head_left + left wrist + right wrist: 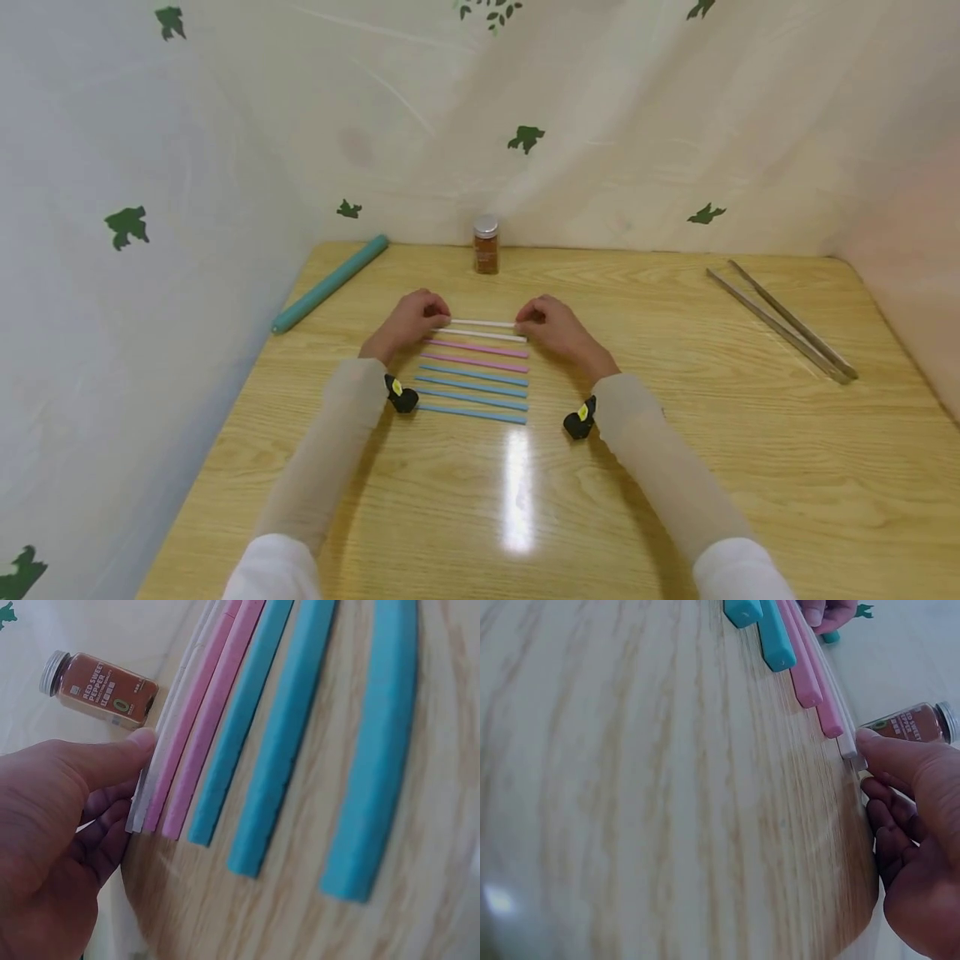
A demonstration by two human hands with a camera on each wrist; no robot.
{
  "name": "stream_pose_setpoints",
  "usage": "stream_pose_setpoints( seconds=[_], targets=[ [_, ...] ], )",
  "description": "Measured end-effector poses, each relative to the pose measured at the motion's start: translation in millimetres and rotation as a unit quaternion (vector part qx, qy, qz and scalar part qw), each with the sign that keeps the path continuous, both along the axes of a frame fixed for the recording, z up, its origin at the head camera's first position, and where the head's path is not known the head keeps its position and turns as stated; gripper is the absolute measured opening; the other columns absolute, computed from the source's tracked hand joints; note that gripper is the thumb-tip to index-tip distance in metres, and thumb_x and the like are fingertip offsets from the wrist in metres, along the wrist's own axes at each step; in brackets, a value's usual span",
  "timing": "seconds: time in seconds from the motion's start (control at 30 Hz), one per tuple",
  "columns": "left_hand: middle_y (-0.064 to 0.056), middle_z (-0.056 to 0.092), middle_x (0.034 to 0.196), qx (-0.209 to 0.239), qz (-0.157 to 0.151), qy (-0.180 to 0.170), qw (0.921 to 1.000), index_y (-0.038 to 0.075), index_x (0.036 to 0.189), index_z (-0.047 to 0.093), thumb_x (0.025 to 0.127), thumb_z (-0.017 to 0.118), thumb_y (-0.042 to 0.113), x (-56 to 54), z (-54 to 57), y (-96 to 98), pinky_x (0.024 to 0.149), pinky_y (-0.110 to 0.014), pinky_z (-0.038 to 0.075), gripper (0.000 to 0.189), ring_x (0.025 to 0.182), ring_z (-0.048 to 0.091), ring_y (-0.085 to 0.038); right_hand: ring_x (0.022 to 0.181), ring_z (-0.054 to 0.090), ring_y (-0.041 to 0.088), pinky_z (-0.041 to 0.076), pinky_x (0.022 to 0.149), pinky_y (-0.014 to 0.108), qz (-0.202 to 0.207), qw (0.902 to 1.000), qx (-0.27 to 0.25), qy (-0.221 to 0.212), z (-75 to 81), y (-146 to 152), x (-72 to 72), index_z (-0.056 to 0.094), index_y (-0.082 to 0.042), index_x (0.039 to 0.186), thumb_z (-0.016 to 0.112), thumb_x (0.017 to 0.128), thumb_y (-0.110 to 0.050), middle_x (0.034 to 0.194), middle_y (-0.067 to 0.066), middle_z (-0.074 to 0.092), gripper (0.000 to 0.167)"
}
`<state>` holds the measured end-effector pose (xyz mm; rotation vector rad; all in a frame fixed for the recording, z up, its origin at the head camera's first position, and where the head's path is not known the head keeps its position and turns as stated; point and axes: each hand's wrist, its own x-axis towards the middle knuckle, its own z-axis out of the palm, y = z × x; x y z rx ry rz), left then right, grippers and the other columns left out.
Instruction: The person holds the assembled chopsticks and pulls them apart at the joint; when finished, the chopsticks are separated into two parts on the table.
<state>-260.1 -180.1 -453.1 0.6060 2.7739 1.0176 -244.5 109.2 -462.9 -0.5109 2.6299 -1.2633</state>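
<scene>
A row of chopsticks lies side by side across the table. Farthest back is a white chopstick (483, 322), its left end pinched by my left hand (412, 318) and its right end by my right hand (555, 327). Just in front of it lies a second white chopstick (483, 335). Two pink chopsticks (480, 346) follow, then several blue chopsticks (471, 413) nearest me. In the left wrist view, my thumb presses against the white pair beside the pink ones. Square chopstick ends show in the right wrist view, where my thumb and fingers meet at the white end.
Behind the row stands a silver-lidded jar of red sweet pepper (487, 250). A teal rolling pin (330, 285) lies slanted along the left edge of the wooden table (450, 500). Metal tongs (783, 325) lie at the right. A pale curtain (600, 192) hangs behind.
</scene>
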Motion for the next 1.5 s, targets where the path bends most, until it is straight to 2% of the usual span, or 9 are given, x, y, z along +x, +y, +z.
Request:
stream_pose_setpoints(
  seconds=[0.23,0.5,0.63,0.83,1.0,1.23,1.37,1.5],
  targets=[
    [-0.011,0.057,0.093,-0.019,-0.001,0.010,0.9998,0.003,0.093,0.066,0.091,0.065,0.013,-0.5,2.2,2.3,0.083,-0.038,0.046,0.011,0.088,0.055,-0.024,0.094,0.054,0.025,0.046,0.087,0.039,0.013,0.9991,0.023,0.034,-0.6,-2.0,-4.3,0.067,-0.004,0.097,0.066,0.091,-0.016,0.099,0.011,0.057,0.013],
    [-0.010,0.057,0.093,-0.044,-0.008,-0.003,0.9990,0.003,0.093,0.065,0.094,0.061,0.013,-0.7,3.7,6.9,0.083,-0.037,0.045,0.011,0.088,0.052,-0.022,0.095,0.054,0.024,0.046,0.088,0.039,0.006,0.9991,0.021,0.036,0.0,1.0,-0.3,0.066,-0.006,0.097,0.065,0.092,-0.018,0.100,0.010,0.059,0.013],
    [-0.009,0.059,0.093,-0.024,-0.001,-0.012,0.9996,0.005,0.093,0.063,0.094,0.060,0.014,-0.5,4.9,7.0,0.082,-0.037,0.046,0.009,0.087,0.054,-0.021,0.095,0.055,0.023,0.046,0.087,0.039,-0.012,0.9996,0.007,0.024,3.6,2.2,3.6,0.065,-0.008,0.101,0.063,0.093,-0.021,0.102,0.008,0.062,0.015],
    [-0.008,0.064,0.096,-0.001,-0.002,-0.020,0.9998,0.006,0.099,0.062,0.096,0.058,0.015,1.7,12.7,9.2,0.084,-0.037,0.048,0.011,0.090,0.057,-0.021,0.090,0.057,0.021,0.049,0.079,0.035,-0.027,0.9994,-0.005,0.020,13.2,3.4,7.8,0.063,-0.008,0.103,0.059,0.096,-0.023,0.099,0.007,0.064,0.017],
    [-0.009,0.063,0.095,-0.013,-0.030,-0.010,0.9994,0.004,0.108,0.063,0.094,0.061,0.021,2.3,22.3,18.5,0.081,-0.036,0.048,0.022,0.088,0.057,-0.021,0.088,0.056,0.021,0.047,0.075,0.033,-0.029,0.9989,-0.003,0.037,19.3,6.2,8.5,0.063,-0.008,0.104,0.058,0.096,-0.023,0.098,0.007,0.064,0.018],
    [-0.008,0.064,0.091,-0.046,-0.074,0.007,0.9962,0.004,0.100,0.066,0.094,0.061,0.019,2.2,29.2,39.1,0.078,-0.034,0.048,0.017,0.084,0.057,-0.019,0.086,0.056,0.021,0.047,0.074,0.034,-0.028,0.9987,-0.007,0.043,24.0,9.5,9.5,0.064,-0.008,0.104,0.060,0.095,-0.023,0.097,0.007,0.064,0.018],
    [-0.008,0.065,0.090,-0.055,-0.087,0.017,0.9945,0.004,0.096,0.066,0.095,0.059,0.015,5.4,30.8,45.8,0.080,-0.035,0.049,0.013,0.084,0.059,-0.019,0.095,0.056,0.024,0.047,0.083,0.039,-0.020,0.9977,0.003,0.065,27.5,9.3,8.3,0.065,-0.007,0.107,0.062,0.094,-0.022,0.105,0.009,0.064,0.020],
    [-0.008,0.066,0.090,-0.055,-0.103,0.026,0.9928,0.003,0.095,0.066,0.095,0.059,0.014,8.2,35.2,52.1,0.080,-0.035,0.050,0.013,0.084,0.059,-0.019,0.100,0.055,0.028,0.046,0.089,0.043,0.009,0.9952,0.002,0.097,33.6,4.3,6.4,0.065,-0.001,0.110,0.066,0.091,-0.017,0.109,0.013,0.063,0.025]
  ],
)
